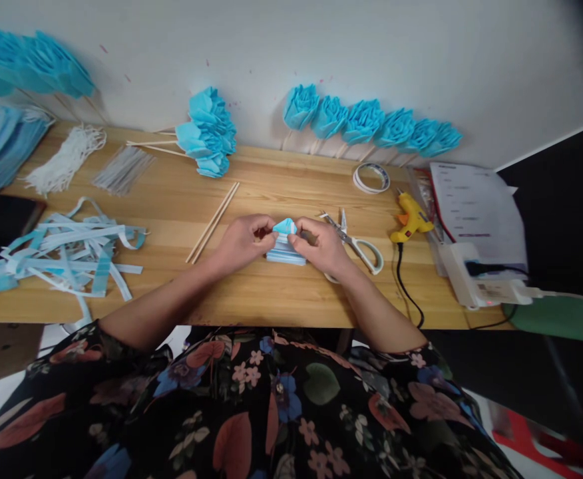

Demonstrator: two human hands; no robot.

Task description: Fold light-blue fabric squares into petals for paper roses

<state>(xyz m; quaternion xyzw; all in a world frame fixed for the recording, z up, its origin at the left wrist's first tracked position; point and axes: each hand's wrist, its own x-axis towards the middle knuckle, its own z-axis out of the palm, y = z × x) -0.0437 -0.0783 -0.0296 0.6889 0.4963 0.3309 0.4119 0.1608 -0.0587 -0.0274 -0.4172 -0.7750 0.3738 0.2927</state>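
Between both hands is a small blue piece of mask fabric (pixel 285 227), folded to a point at its top. My left hand (pixel 245 238) pinches its left side with thumb and fingers. On the right side, my right hand (pixel 322 246) pinches the same piece. Just under it lies a small stack of pale blue pleated fabric (pixel 285 257) on the table. White-handled scissors (pixel 366 253) rest beside my right hand, blades apart and partly hidden by the hand. Two wooden sticks (pixel 212 223) lie left of my left hand.
Blue fabric flowers on sticks (pixel 364 122) lean along the wall, with more flowers (pixel 209 133) lying left. Fabric scraps (pixel 72 249), a phone (pixel 2 229) and stacked masks (pixel 2 146) fill the left. A yellow glue gun (pixel 411 216), tape roll (pixel 371 177) and power strip (pixel 481 283) are right.
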